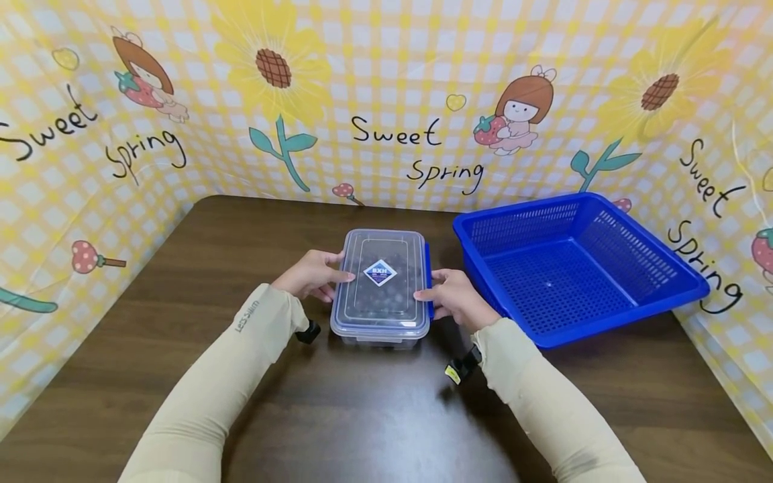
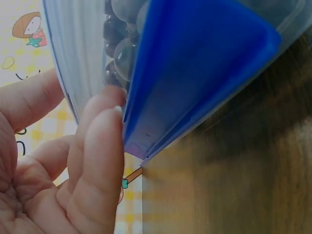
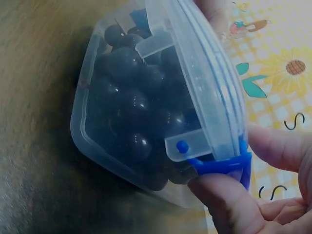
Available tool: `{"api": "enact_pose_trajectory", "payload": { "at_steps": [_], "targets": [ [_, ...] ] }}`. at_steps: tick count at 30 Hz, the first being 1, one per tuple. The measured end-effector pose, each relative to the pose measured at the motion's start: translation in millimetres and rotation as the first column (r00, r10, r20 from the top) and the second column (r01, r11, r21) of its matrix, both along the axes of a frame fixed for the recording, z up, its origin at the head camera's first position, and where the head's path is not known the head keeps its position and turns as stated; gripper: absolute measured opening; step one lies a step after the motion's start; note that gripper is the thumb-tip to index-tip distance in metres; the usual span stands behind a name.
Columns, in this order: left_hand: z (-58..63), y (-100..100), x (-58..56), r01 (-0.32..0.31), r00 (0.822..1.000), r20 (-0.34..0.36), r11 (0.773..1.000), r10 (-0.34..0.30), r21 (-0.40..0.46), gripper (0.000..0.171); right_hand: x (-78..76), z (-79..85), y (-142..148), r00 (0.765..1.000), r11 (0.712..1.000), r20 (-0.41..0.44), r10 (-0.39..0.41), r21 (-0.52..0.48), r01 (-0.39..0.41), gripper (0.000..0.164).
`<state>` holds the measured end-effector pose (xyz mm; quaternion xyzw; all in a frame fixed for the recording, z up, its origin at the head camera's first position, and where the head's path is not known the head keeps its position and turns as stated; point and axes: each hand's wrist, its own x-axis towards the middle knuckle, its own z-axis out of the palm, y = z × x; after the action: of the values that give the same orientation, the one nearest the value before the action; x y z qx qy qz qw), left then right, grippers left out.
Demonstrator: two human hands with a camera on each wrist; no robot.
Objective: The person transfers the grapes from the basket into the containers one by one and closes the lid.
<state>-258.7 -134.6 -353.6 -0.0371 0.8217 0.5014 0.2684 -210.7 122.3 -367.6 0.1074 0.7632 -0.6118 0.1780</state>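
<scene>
A clear plastic food container (image 1: 386,315) with a lid (image 1: 379,241) stands on the table, filled with dark, round, shiny pieces like grapes (image 3: 134,102). At its left side my left hand (image 1: 314,274) holds the edge, thumb on the lid and fingers below it. In the left wrist view, those fingers lie beside a blue latch (image 2: 195,63) that slants outward from the wall. My right hand (image 1: 455,295) grips the right edge, its thumb over the lid and its fingers at another blue latch (image 3: 222,165).
Right of the container sits a blue perforated plastic basket (image 1: 616,318), close to the right hand. The brown wooden table (image 1: 338,416) is bordered by a yellow checked, printed cloth (image 1: 386,80) at the back and sides.
</scene>
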Motion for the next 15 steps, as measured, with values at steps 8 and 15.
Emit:
{"api": "enact_pose_trajectory", "payload": {
  "at_steps": [8,15],
  "targets": [
    [-0.6,2.3,1.8,0.011,1.000,-0.014,1.000,-0.011,0.005,0.069,0.5,6.2,-4.0,1.000,0.997,0.003,-0.012,0.081,0.012,0.051],
    [-2.7,2.0,-1.1,-0.001,1.000,-0.026,1.000,0.001,-0.004,0.069,-0.1,11.6,-9.0,1.000,0.987,-0.024,0.007,0.160,-0.003,0.057]
  ]
}}
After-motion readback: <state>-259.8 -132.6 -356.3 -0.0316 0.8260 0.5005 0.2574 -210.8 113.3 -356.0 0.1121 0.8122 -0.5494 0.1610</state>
